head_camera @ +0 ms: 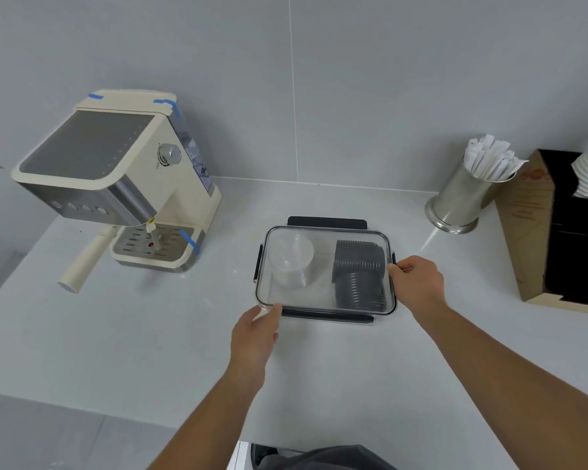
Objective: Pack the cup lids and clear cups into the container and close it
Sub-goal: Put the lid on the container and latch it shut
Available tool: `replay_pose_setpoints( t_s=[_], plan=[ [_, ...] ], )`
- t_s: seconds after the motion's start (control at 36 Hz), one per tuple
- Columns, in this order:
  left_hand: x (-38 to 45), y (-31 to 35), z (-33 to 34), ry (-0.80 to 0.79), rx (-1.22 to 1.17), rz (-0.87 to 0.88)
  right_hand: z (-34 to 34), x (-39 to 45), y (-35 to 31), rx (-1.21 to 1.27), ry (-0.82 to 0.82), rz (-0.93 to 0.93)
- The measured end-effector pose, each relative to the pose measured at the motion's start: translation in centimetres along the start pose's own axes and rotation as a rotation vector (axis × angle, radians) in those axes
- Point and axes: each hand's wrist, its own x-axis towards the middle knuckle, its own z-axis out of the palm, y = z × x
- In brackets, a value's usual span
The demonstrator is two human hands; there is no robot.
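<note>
One clear container [326,271] with one clear lid [319,293] sits near the middle of the worktop [150,334]. Inside it lie two stacks of dark cup lids [358,262] and one stack of clear cups [291,262]; the pieces in each stack are too tightly nested to count. Four black latches show, one on each side. Two hands touch it: left hand [253,337], right hand [418,283]. One espresso machine [116,184] stands towards the worktop's left edge. One steel holder of wrapped straws [462,201] and one cardboard dispenser [554,232] stand at its far right corner.

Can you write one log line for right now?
lid on container | cups, cup lids inside | left hand, right hand at edges
</note>
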Motion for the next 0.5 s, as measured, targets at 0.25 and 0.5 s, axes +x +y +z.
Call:
replay_pose_setpoints(
  t_s=[0.25, 0.5],
  plan=[
    [-0.9, -0.6, 1.5, -0.062, -0.371, -0.047, 0.0, -0.1, 0.1, 0.003, 0.002, -0.015],
    [-0.9, -1.1, 1.9, -0.051, -0.43, 0.005, 0.0, 0.0, 0.0, -0.013, -0.001, -0.012]
  ],
)
